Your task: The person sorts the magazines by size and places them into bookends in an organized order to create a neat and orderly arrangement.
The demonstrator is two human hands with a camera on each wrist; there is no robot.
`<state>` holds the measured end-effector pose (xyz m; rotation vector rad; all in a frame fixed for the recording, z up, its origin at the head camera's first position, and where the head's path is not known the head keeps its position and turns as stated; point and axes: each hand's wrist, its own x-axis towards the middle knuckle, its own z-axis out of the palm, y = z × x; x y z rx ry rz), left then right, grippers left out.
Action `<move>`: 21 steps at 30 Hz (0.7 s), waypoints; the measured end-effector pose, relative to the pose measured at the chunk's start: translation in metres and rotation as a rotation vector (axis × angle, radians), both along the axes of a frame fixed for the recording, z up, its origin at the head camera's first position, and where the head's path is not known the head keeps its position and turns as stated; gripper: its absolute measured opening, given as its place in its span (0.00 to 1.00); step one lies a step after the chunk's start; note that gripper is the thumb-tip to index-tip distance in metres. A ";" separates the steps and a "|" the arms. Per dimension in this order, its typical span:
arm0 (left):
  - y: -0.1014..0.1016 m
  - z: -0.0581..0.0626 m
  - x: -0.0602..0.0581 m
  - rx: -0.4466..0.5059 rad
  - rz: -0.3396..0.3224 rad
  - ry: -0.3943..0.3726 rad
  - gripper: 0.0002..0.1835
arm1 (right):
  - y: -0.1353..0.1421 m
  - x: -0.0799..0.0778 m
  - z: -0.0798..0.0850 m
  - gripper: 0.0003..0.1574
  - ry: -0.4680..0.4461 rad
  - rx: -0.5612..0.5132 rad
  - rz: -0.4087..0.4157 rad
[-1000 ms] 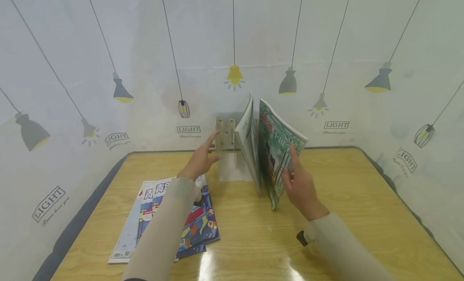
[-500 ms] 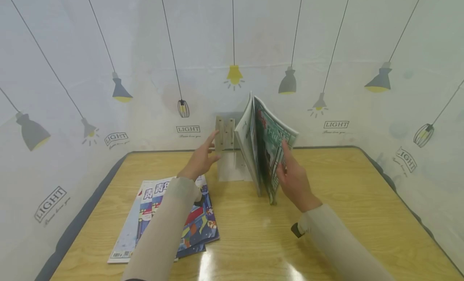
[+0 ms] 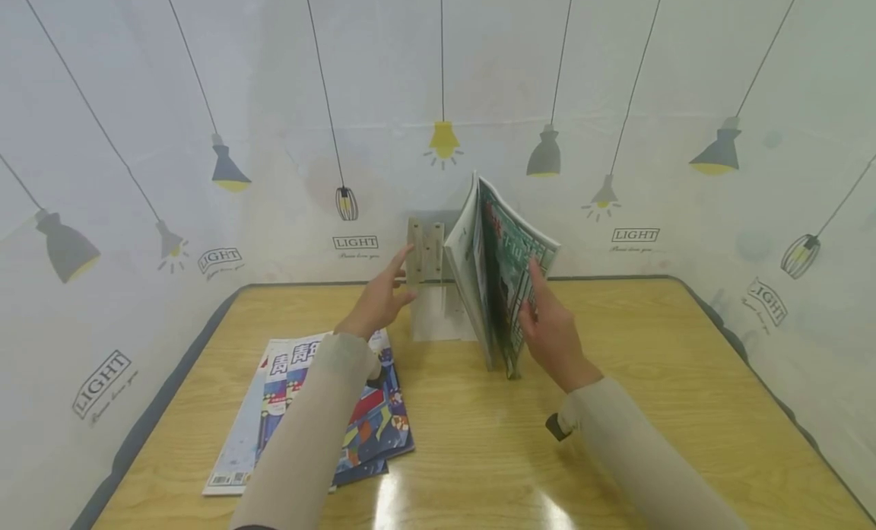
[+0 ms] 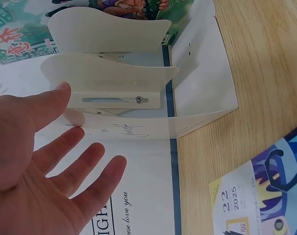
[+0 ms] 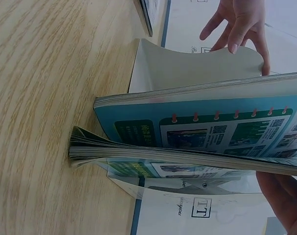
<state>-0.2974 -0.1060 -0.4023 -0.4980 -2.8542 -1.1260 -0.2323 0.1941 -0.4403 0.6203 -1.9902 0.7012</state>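
Note:
A white metal expandable bookend (image 3: 427, 256) stands at the back of the table. My left hand (image 3: 379, 300) is at its left end plate, fingers spread and mostly straight. In the left wrist view, my thumb (image 4: 60, 93) reaches over the plate's edge; whether it pinches is unclear. Against the bookend's right part stand a light-covered magazine (image 3: 467, 264) and, beside it, a green-covered magazine (image 3: 520, 260), tilted with pages slightly spread. My right hand (image 3: 557, 336) presses the green cover from the right with extended fingers; in the right wrist view, it lies partly hidden behind the magazine.
Several overlapping magazines (image 3: 376, 431) lie flat at the left of the wooden table (image 3: 465, 454), partly under my left forearm. Behind the table hangs a pale cloth (image 3: 383, 96) printed with lamps.
My right hand has moved left, pushing the green-covered magazine toward the light-covered one; the gap between them has narrowed. My left hand has stayed at the bookend.

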 end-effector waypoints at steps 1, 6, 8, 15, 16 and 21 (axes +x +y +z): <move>0.000 0.000 0.000 0.000 0.001 -0.001 0.47 | 0.000 -0.001 0.000 0.45 -0.004 0.002 0.000; 0.001 0.001 0.000 0.002 0.008 -0.010 0.47 | -0.002 -0.003 0.000 0.45 -0.018 0.000 0.002; 0.002 0.002 0.001 0.003 0.011 -0.016 0.46 | -0.002 -0.003 0.000 0.44 -0.025 -0.005 -0.001; 0.003 0.002 0.001 -0.001 0.010 -0.016 0.46 | -0.003 -0.005 0.001 0.45 -0.024 0.017 0.019; 0.003 0.002 0.000 -0.002 0.010 -0.016 0.46 | -0.003 -0.005 0.001 0.45 -0.028 0.017 0.020; 0.003 0.003 0.002 -0.002 0.015 -0.016 0.46 | -0.005 -0.008 0.001 0.44 -0.033 0.013 0.019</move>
